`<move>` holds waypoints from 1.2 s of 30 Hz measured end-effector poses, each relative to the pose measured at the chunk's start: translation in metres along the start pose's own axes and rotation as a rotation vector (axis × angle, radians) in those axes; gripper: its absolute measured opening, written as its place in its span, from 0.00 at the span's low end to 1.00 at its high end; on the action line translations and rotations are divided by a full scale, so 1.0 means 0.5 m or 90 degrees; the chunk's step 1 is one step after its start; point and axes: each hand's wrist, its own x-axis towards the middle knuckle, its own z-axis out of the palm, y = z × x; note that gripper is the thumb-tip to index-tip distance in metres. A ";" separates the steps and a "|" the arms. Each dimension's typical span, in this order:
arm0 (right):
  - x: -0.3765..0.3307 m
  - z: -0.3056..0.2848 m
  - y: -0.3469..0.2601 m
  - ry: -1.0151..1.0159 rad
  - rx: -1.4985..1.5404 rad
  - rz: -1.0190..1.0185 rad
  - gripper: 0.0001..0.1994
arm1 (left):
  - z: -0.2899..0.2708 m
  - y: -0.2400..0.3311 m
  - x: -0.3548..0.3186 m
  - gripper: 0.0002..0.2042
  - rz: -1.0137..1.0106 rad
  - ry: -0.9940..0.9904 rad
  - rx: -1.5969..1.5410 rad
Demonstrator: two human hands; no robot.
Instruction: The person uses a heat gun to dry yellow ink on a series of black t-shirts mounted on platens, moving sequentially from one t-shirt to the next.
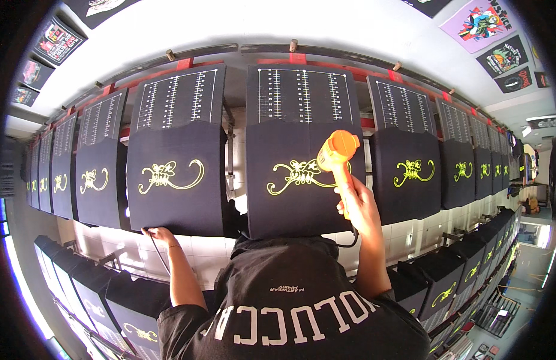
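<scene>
In my right hand is an orange hair dryer, gripped by its handle with the fingers wrapped round it. Its head is over the right part of a black shirt pulled onto a flat printing board, covering part of the yellow-green line print. A dark cord hangs below this hand. My left hand is at the lower edge of the neighbouring black shirt, its fingers closed on a thin dark cord that runs down beside the forearm. That shirt bears the same print.
More boards with printed black shirts line both sides, their upper ends marked with white scales. Red and dark metal rails run behind them. A second row of shirt boards stands nearer. Posters hang on the wall.
</scene>
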 end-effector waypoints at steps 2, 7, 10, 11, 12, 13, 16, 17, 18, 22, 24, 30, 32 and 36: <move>0.011 0.008 -0.006 0.011 0.007 -0.001 0.22 | -0.009 -0.010 0.007 0.16 -0.002 0.002 -0.014; 0.027 0.021 -0.006 0.006 0.011 -0.008 0.20 | -0.030 -0.049 0.060 0.17 0.046 0.027 0.065; 0.022 0.032 -0.009 0.010 -0.001 -0.013 0.20 | -0.040 -0.046 0.073 0.17 0.013 0.021 0.054; 0.019 0.035 -0.013 0.011 0.001 -0.013 0.20 | -0.046 -0.045 0.078 0.17 0.002 0.020 0.055; 0.018 0.039 -0.019 0.013 0.005 -0.017 0.20 | -0.047 -0.044 0.087 0.17 -0.007 0.017 0.053; 0.020 0.047 -0.015 0.034 -0.043 -0.024 0.20 | -0.047 -0.044 0.096 0.17 -0.017 0.016 0.051; 0.020 0.044 -0.020 -0.003 -0.024 -0.012 0.20 | -0.048 -0.046 0.133 0.17 -0.047 0.011 0.052; 0.016 0.040 -0.030 -0.007 -0.017 0.029 0.20 | -0.049 -0.048 0.146 0.17 -0.058 0.008 0.054; 0.013 0.042 -0.031 -0.011 -0.017 0.022 0.21 | -0.045 -0.048 0.163 0.17 -0.069 0.002 0.055; 0.003 0.058 -0.030 -0.041 -0.032 0.017 0.21 | -0.034 -0.033 0.221 0.17 -0.109 -0.019 0.058; 0.002 0.065 -0.048 -0.073 -0.015 0.048 0.21 | -0.027 -0.013 0.232 0.17 -0.130 -0.033 0.072; 0.017 0.095 -0.045 -0.086 -0.037 0.001 0.20 | 0.015 0.081 0.198 0.16 -0.187 -0.087 0.149; 0.020 0.101 -0.047 -0.087 -0.041 -0.003 0.19 | 0.027 0.097 0.188 0.16 -0.186 -0.091 0.160; 0.023 0.110 -0.054 -0.114 -0.051 0.000 0.18 | 0.017 0.025 0.212 0.18 -0.072 -0.019 0.114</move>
